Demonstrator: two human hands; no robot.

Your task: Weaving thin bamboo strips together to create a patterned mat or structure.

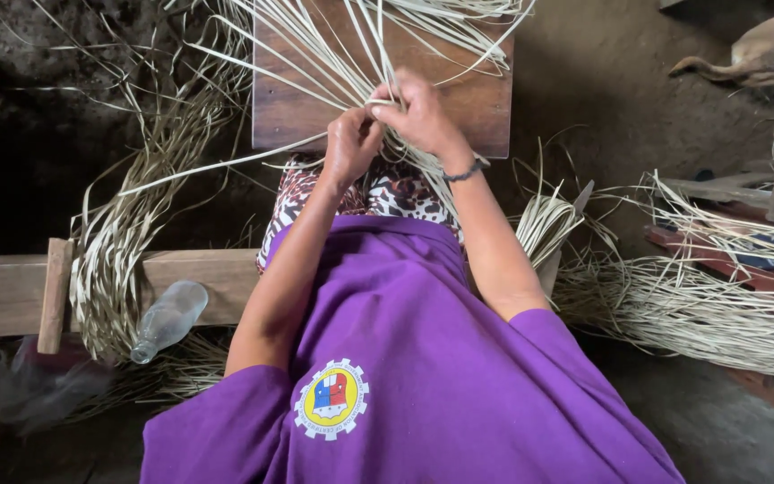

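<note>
Right under the hands sits a brown wooden board (481,103), pale straw strips (333,45) fanning across it. Down to their left, a plank counter (2,291) carries a draped bundle of strips (114,251) and a clear plastic bottle (168,319).

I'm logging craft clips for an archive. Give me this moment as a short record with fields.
left hand: closed on pale straw strips
right hand: pinching the same strips, dark wristband on
work surface: wooden board at the knees
left side: long woven braid, clear plastic bottle on a wooden beam
right side: loose straw bundle
</note>
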